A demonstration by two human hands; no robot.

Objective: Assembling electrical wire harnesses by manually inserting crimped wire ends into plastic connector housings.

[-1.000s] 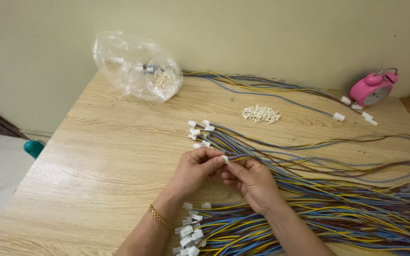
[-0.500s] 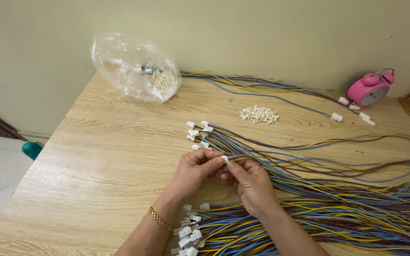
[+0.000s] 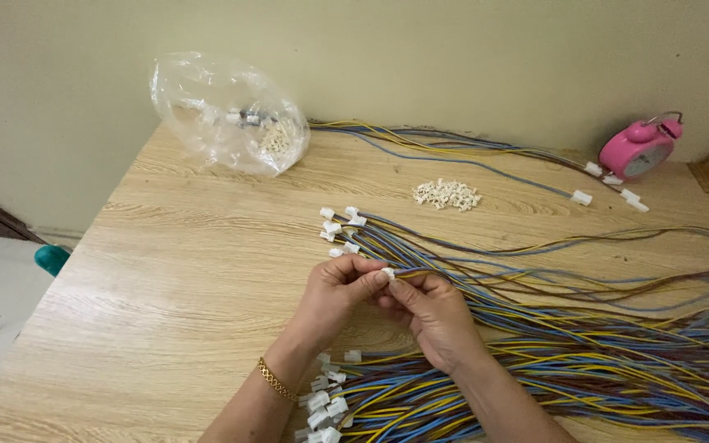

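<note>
My left hand (image 3: 340, 291) and my right hand (image 3: 430, 310) meet over the wooden table (image 3: 166, 303), pinching a small white plastic connector (image 3: 387, 273) between their fingertips. The right hand also grips the thin coloured wires that run into that connector. Just beyond the hands lies a fan of finished wires with white connectors (image 3: 340, 226) on their ends. Below my wrists sits another bundle of wires with white connectors (image 3: 326, 402). A gold bracelet (image 3: 276, 383) is on my left wrist.
A clear plastic bag (image 3: 227, 115) with small parts lies at the back left. A little heap of loose white connectors (image 3: 446, 194) sits mid-table. A pink alarm clock (image 3: 638, 148) stands at the back right. Long blue, yellow and brown wires (image 3: 617, 361) cover the right side.
</note>
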